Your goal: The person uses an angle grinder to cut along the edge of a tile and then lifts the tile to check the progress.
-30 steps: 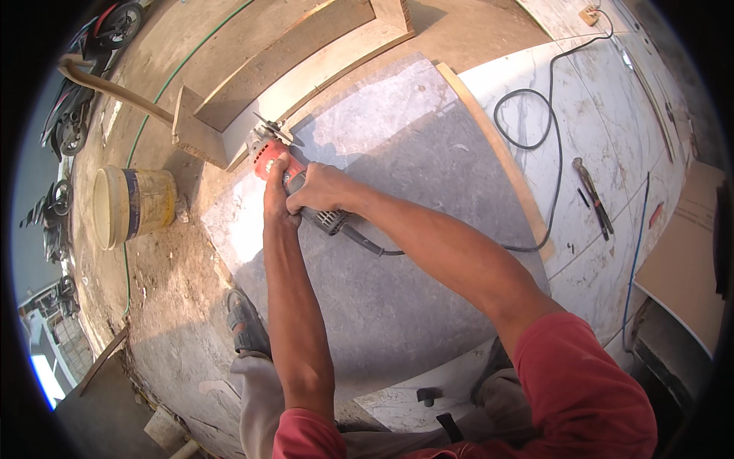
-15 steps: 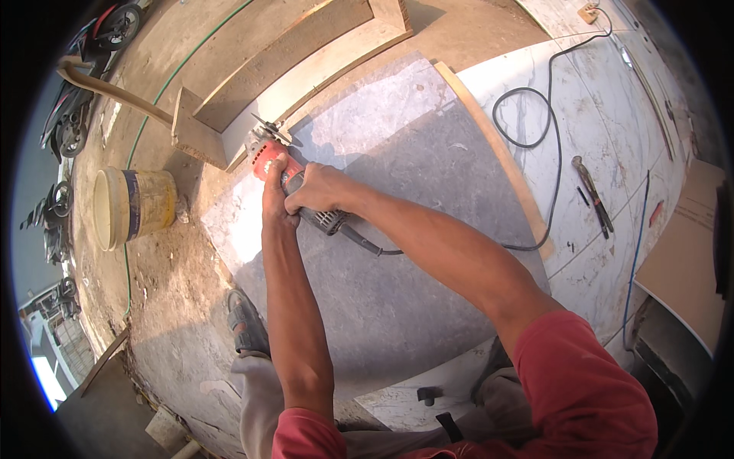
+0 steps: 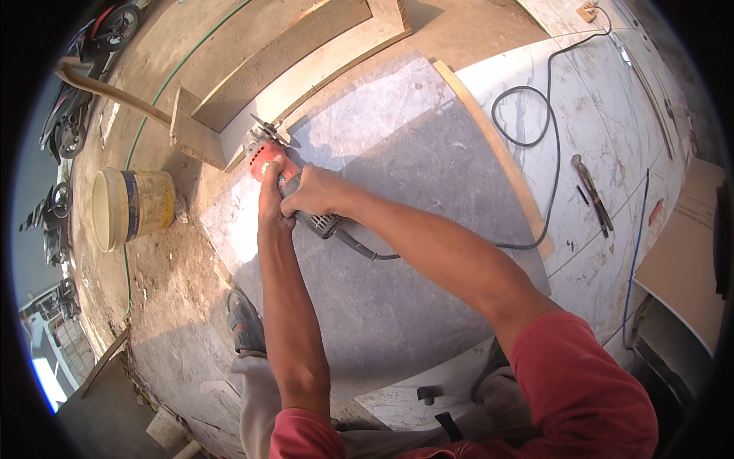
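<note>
A red and black angle grinder (image 3: 265, 157) is held over the far left part of a large grey slab (image 3: 405, 298). My left hand (image 3: 272, 200) is closed round the grinder's body near its red head. My right hand (image 3: 315, 191) grips the dark rear body, just right of my left hand. The grinder's disc (image 3: 267, 125) points away from me, close to the slab's far left edge; whether it touches the slab I cannot tell. A dark power cord (image 3: 359, 246) leaves the grinder's rear and passes under my right forearm.
Beyond the slab lies a long wooden frame (image 3: 267, 69). A dirty cream bucket (image 3: 149, 205) rests on its side at left, by a green hose (image 3: 138, 141). Right of a wooden strip (image 3: 497, 153), a pincer-like tool (image 3: 592, 195) lies on white tiles (image 3: 527, 84).
Both hands and the grinder have shifted very slightly left. The grip is unchanged, and the slab stays in place.
</note>
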`<state>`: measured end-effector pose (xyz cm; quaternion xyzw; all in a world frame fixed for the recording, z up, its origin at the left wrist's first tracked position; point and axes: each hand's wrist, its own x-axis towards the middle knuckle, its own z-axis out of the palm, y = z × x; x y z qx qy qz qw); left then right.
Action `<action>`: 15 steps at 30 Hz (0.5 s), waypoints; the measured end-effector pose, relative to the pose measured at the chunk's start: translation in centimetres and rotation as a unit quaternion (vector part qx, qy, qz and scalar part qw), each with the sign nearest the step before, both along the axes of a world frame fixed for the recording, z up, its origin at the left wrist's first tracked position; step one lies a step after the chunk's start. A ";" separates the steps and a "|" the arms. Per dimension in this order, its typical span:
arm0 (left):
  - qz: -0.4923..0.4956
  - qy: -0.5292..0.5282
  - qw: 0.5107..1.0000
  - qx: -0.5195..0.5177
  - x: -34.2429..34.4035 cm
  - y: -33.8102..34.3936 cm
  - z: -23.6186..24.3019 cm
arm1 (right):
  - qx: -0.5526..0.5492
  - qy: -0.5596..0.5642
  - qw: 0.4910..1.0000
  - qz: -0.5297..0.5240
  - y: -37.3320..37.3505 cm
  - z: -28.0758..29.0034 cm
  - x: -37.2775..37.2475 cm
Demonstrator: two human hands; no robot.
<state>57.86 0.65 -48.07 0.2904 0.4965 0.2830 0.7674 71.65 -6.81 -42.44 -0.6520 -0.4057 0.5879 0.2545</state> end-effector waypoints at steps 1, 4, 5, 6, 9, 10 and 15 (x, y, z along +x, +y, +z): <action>0.000 -0.001 1.000 0.000 0.0 0.0 0.0 | 0.006 -0.013 1.000 -0.014 0.0 -0.1 -0.2; -0.011 0.027 1.000 0.000 0.3 -0.2 0.8 | 0.010 -0.029 0.999 -0.038 0.0 -0.4 -0.7; -0.005 0.025 1.000 0.001 0.2 -0.2 1.1 | 0.009 -0.029 0.999 -0.038 0.0 -0.3 -0.7; 0.001 0.023 1.000 0.001 0.2 -0.2 1.3 | 0.006 -0.011 0.999 -0.032 0.1 -0.3 -0.8; 0.005 0.022 1.000 -0.006 0.4 -0.2 1.6 | 0.005 -0.005 0.999 -0.037 0.1 -0.3 -1.1; 0.005 0.022 1.000 -0.007 0.4 -0.3 1.6 | 0.008 -0.015 0.999 -0.047 0.1 -0.4 -1.2; 0.007 0.016 1.000 -0.012 0.2 -0.2 1.5 | 0.011 -0.011 0.999 -0.048 0.4 -1.0 -1.6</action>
